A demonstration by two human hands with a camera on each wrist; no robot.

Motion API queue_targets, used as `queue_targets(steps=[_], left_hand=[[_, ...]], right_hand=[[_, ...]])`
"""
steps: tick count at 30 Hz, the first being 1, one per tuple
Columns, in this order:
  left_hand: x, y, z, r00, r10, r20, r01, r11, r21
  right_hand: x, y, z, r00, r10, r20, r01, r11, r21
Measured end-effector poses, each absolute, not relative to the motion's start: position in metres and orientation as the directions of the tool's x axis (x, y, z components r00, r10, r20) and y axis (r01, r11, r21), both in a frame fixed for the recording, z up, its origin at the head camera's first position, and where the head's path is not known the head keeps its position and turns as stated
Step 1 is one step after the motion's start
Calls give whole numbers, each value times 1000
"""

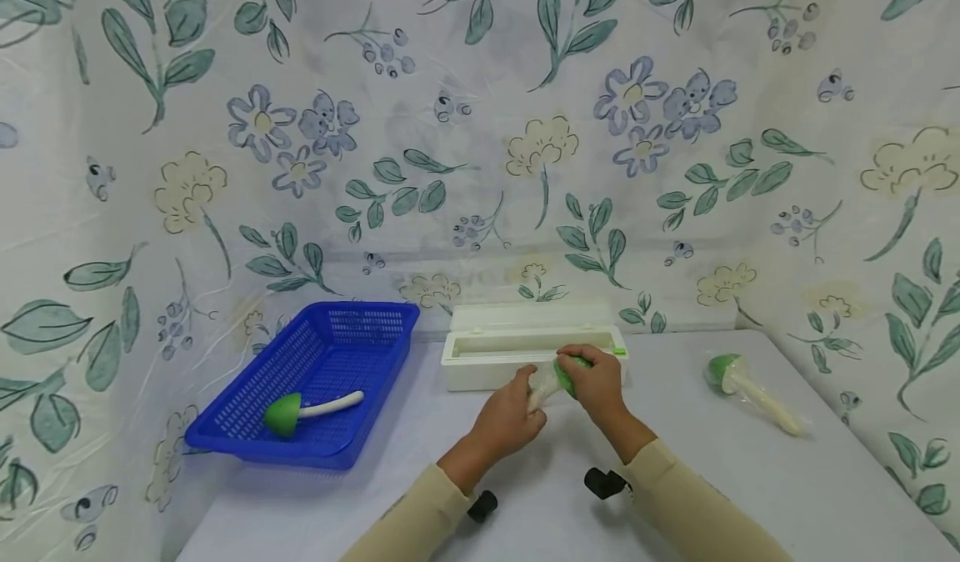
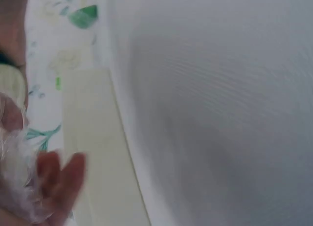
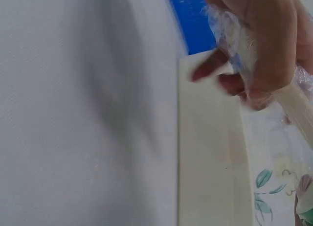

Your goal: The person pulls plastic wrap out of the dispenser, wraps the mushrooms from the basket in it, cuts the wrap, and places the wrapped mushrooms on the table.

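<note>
No writing is legible. Three green-capped toy mushrooms: both hands, left hand (image 1: 510, 418) and right hand (image 1: 596, 383), grip one (image 1: 558, 381) before the white dispenser box (image 1: 487, 362); one (image 1: 300, 412) in the blue basket (image 1: 247, 429); one (image 1: 750, 388) near the desk's right edge.

Bright, even light falls from above; soft shadows lie under the blue basket (image 1: 307, 387) and forearms. The head view is sharp, bowed at its edges. Both wrist views are blurred and washed out.
</note>
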State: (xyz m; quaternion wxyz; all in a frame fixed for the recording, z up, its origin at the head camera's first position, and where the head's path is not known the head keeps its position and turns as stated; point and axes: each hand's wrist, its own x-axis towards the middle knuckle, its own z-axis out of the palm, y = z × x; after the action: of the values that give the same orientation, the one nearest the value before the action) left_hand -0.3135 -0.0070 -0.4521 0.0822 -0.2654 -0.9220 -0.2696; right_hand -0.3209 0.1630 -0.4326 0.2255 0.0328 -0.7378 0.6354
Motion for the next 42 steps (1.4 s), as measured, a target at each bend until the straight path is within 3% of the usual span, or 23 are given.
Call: queue_targets(steps=[3,6,10,18,26,31,38,42], left_hand=[[-316,-10,-451,-898,435,68,354,621,700],[-317,-15,-448,-864,487,-125,157,497,854],[-319,-18,-447,-821,540,-184,16,345,938],[-319,-13,-450,-863,501,-59,93,274,957],[-318,-13,-454,-853,521,45,346,497,796],[-317,-12,-457,-879,473,55,347,556,755],[-314,-8,-460,-932,301,203,356,648,674],[-313,-7,-459,-936,296,191,345,660,667]], right_hand=[[-320,166,-428,-887,214,409,-373,190,-908],[-317,166,-422,-866,186,464,-430,198,-881],[-308,159,-416,-850,112,515,-491,189,-851],[-289,149,-402,-832,91,547,-522,206,-828],[-286,156,-406,-817,50,574,-560,164,-812],[-284,153,-407,-806,46,590,-575,173,-800],[-282,144,-411,-820,115,560,-541,160,-825],[-284,145,-411,-808,126,576,-558,155,-815]])
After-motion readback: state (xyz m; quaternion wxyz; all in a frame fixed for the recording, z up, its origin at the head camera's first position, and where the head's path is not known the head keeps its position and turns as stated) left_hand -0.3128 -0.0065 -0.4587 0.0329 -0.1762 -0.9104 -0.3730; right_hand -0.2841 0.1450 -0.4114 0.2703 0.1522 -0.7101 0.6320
